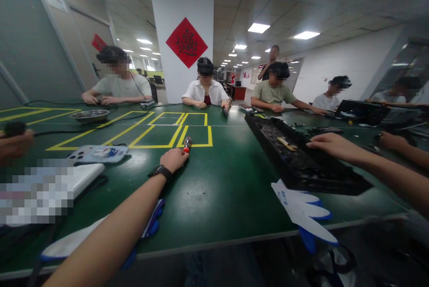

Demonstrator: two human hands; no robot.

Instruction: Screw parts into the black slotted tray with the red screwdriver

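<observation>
My left hand (174, 160), with a dark watch on its wrist, is closed around a screwdriver (187, 144) with a red and clear handle, just above the green table. At the right, my right hand (330, 145) has its fingers pinched at the right-hand wall of a long black casing (301, 182). The casing lies at a slant, its open side up, with dark parts inside and a small yellowish piece (287, 144). Under its near end is a white and blue glove (301, 204). Another glove (75, 238) lies partly hidden beneath my left forearm.
Yellow tape (211, 136) marks rectangles on the table (231, 206). At left are a metal bowl (90, 116), a patterned phone-like case (98, 154) and a white box (89, 175). Co-workers sit opposite; other people's hands (393, 141) reach in at both sides.
</observation>
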